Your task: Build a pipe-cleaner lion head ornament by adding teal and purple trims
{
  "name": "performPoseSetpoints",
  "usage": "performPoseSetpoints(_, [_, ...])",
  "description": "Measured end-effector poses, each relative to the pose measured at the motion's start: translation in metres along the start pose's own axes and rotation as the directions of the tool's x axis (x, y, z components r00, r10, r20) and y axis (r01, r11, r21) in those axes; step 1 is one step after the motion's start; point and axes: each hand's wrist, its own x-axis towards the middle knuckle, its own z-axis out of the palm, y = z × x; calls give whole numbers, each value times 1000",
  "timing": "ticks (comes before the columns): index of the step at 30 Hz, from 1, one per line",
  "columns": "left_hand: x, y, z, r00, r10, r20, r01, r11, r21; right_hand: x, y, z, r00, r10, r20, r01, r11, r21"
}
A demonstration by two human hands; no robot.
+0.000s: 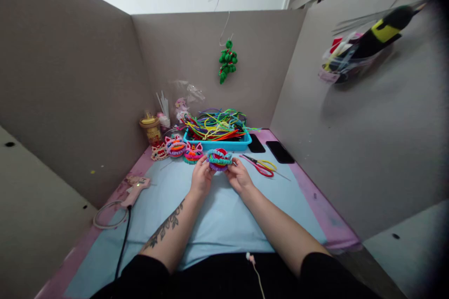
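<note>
Between my two hands is a small round pipe-cleaner craft piece [220, 160], with turquoise and purple fuzzy bands around a red middle. My left hand [202, 176] grips its left side, and my right hand [239, 175] grips the right side. Fingers are closed around its edges, above the light blue cloth [224, 217]. Just left of it sits a pink-eared pipe-cleaner figure [193, 153]; a similar purple and pink one [175, 145] and a cream one [159, 152] stand farther left. What lies under my fingertips is hidden.
Behind stands a blue tray [217, 145] of colourful pipe cleaners. Scissors [263, 167] and two phones [279, 152] lie to the right. A pink glue gun [136, 190] with its cord rests at left. Grey partitions [210, 65] enclose the table; a green ornament [228, 61] hangs at the back.
</note>
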Motion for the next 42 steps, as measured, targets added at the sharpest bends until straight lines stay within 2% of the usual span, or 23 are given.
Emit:
performPoseSetpoints(9, [-2, 2, 2, 1000, 4, -30, -3, 999, 36, -2, 2, 1, 1000, 2, 7, -2, 1000, 4])
performPoseSetpoints(22, [1, -2, -1, 1000, 18, -6, -18, 1000, 23, -5, 2, 4, 1000, 12, 5, -12, 1000, 2])
performPoseSetpoints(33, [1, 4, -3, 995, -42, 88, 46, 998, -50, 1, -1, -3, 1000, 8, -16, -8, 999, 38])
performPoseSetpoints(42, [2, 1, -3, 999, -45, 6, 45, 998, -54, -3, 0, 1, 1000, 20, 1, -20, 1000, 14])
